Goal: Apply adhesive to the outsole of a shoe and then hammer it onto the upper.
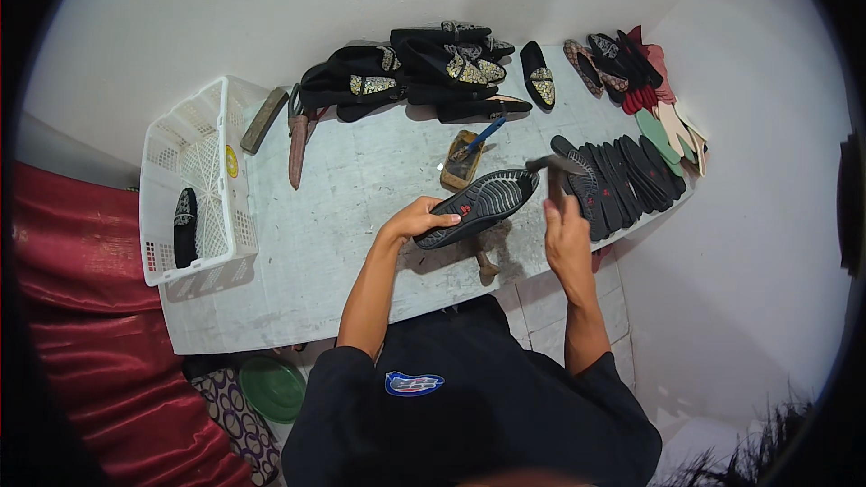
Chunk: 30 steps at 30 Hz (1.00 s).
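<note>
My left hand [415, 220] grips one end of a black shoe [488, 202], thumb on its ridged sole, which faces up. The sole bears a small red mark. In my right hand [568, 239] is a hammer [552, 166], its head by the far end of the sole; motion smears it, so whether they touch is unclear. Under the shoe, a worn knobbed piece [487, 265] shows on the table. Just behind stands a stained tub [457, 171] with a blue-handled brush [488, 133] in it. Several black soles [636, 182] stand in a row beside my right hand.
Black shoes with glittery fronts [379, 83] are heaped at the back of the white table [307, 261]. On the left, a white plastic basket [242, 207] holds one shoe [185, 230]. Near it lie a dark block [264, 122] and brown-handled shears [298, 149]. Insoles [675, 133] lie far right.
</note>
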{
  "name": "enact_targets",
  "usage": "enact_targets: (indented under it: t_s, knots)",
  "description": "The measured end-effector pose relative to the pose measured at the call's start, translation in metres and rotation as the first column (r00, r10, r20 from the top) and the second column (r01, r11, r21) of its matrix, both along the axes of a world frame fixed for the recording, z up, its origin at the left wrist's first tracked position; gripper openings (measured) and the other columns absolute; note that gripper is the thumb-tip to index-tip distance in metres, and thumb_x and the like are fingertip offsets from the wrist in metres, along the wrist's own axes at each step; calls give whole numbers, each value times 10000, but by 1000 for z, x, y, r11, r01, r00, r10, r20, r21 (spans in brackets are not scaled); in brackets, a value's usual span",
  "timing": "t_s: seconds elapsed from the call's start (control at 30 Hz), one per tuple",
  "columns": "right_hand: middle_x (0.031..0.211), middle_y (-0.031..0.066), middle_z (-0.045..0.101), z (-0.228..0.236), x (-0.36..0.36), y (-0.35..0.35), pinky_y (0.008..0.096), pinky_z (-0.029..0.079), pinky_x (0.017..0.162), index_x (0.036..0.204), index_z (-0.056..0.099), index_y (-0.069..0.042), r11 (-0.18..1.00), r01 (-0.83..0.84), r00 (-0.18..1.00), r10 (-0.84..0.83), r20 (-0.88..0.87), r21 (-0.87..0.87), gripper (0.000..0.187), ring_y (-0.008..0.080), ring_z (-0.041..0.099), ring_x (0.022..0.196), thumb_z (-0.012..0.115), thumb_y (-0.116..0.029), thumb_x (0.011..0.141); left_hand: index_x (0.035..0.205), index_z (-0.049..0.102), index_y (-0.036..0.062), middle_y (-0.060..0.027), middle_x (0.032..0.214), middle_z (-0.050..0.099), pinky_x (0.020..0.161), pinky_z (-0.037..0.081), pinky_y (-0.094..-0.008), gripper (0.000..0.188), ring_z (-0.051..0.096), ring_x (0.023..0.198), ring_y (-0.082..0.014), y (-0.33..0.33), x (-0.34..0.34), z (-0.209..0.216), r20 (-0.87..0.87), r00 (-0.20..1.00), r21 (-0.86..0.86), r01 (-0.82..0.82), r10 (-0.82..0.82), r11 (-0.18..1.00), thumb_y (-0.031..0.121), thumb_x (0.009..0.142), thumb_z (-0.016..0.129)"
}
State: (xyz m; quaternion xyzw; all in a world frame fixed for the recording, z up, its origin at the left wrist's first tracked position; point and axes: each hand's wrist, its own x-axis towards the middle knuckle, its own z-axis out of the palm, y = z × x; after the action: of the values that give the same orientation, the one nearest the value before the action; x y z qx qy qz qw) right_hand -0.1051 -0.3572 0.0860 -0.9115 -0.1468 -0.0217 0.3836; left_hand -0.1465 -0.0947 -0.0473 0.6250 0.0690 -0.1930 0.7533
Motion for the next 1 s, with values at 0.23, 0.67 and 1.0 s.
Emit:
enact_targets:
  t_s: [0.23,0.67,1.0]
  knots:
    - [748,327,593,12,16,-1,548,415,619,898,528,36,993,-42,993,30,-114,-109,326,528,571,750,540,-282,970,1029,698,-25,-28,852,683,652,460,-231,382,588,705,-86,1,-2,0,-13,1000,-10,-10,10,1000,263,793,788]
    - [645,265,548,-12,11,1,480,424,554,878,502,44,980,-72,993,88,81,-184,349,436,558,579,526,-288,982,1026,693,-26,-34,887,686,694,470,-235,356,598,750,-92,0,-2,-5,-30,1000,-13,7,-7,1000,239,805,779]
    - [571,187,528,-1,13,9,418,400,492,904,506,30,992,-75,994,82,65,-97,374,281,542,484,525,-334,988,1077,696,-10,-43,913,699,691,476,-241,404,607,760,-94,0,-1,-8,-28,999,-49,20,-22,999,258,790,794]
